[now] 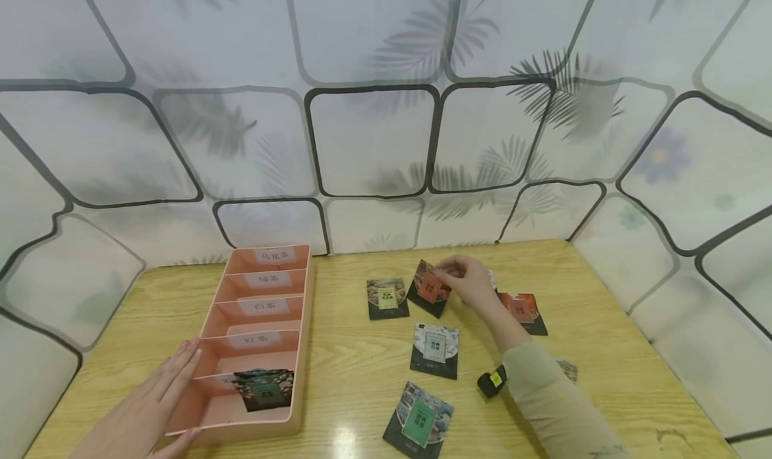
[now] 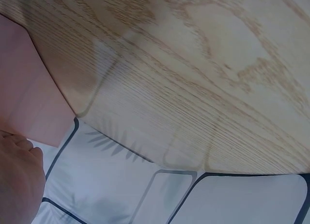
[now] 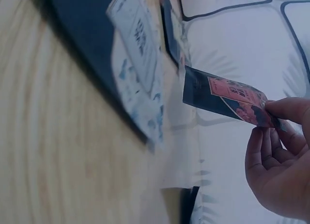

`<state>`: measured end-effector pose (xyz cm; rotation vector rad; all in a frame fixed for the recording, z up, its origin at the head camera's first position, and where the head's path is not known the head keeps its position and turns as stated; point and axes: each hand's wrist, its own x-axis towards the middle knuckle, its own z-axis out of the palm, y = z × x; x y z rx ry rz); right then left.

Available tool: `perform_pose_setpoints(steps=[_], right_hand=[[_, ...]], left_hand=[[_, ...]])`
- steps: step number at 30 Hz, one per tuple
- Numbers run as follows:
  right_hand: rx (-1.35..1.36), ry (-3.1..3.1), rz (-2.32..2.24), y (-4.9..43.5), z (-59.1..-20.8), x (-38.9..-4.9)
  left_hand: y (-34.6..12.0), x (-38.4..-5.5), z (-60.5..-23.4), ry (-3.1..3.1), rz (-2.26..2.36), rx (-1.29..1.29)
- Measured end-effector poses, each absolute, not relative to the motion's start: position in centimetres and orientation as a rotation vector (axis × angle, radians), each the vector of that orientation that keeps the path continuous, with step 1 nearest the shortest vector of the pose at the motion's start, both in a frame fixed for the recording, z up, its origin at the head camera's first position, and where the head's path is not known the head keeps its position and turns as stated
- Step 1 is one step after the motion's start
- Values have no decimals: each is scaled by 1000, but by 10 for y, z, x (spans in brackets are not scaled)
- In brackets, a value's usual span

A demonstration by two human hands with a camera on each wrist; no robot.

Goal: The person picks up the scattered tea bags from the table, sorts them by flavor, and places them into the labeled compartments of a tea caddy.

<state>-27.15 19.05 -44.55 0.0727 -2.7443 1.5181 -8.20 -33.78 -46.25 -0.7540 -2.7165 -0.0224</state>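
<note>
Held packet: a red-labelled packet point(image 1: 429, 288) is pinched at its edge between the thumb and fingers of the right hand point(image 1: 470, 281); it is tilted, beside the yellow-labelled packet point(image 1: 387, 298), and the gripped edge is covered by the fingertips.
Left hand: the left hand point(image 1: 145, 395) is laid against the left wall of the pink box point(image 1: 304, 338), fingers straight, nothing gripped; in its wrist view it is mostly cut off.
Packet behind the wrist: only a sliver of a pale packet point(image 1: 492, 279) is left visible; its label cannot be read.
Packet by the sleeve: another packet point(image 1: 567, 370) is mostly covered by the sleeve point(image 1: 543, 392).
Black object: a small black object with a yellow mark point(image 1: 491, 382) is partly hidden by the sleeve; what it is cannot be told.
Box compartments: dark packets point(image 1: 265, 388) are leaned in the nearest compartment, its paper label partly covered; their number cannot be made out.
Table: a white-labelled packet point(image 1: 435, 350) and a green-labelled packet point(image 1: 419, 419) are laid on the wooden table point(image 1: 344, 352); a second red-labelled packet point(image 1: 523, 311) is overlapped by the forearm.
Behind: the table is backed by a patterned sheet point(image 1: 374, 144).
</note>
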Motion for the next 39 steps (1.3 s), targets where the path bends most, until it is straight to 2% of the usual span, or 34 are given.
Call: perform_pose_setpoints(steps=[16, 39], right_hand=[[350, -2589, 1686, 154, -406, -254], [811, -2509, 1829, 36, -359, -210]], left_hand=[[-338, -83, -465, -2723, -35, -752], [-340, -84, -465, -2665, -52, -825]])
